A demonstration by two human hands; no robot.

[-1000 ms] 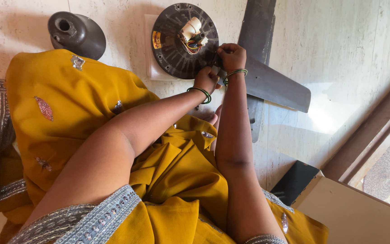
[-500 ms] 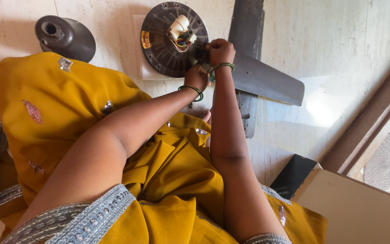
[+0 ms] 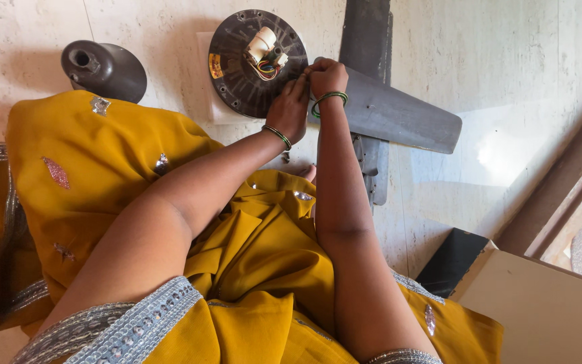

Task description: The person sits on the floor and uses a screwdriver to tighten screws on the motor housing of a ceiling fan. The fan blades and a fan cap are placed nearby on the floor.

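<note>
Head view, looking straight down: both hands meet at the right edge of a round dark fan motor [image 3: 247, 64] that lies flat on the pale stone floor [image 3: 520, 74], at about 12 o'clock in the picture. The left hand [image 3: 289, 108] rests at the motor's 4 o'clock rim, fingers curled loosely against it; whether they pinch anything I cannot tell. The right hand [image 3: 327, 76] is bunched into a closed fist just beside it, at the root of a grey fan blade [image 3: 399, 114], where blade meets motor; what sits inside the fist is hidden. Green bangles ring both wrists. On top of the motor stands a white capacitor [image 3: 261, 44] with coloured wires below it. The blade under the fist stretches toward 3 o'clock; a second blade [image 3: 366, 34] runs up to 12 o'clock. A dark bell-shaped cover [image 3: 106, 67] sits at 10 o'clock, well apart from the motor. Yellow cloth [image 3: 89, 168] fills the lower half, and a black box [image 3: 454, 259] lies at 4 o'clock.
</note>
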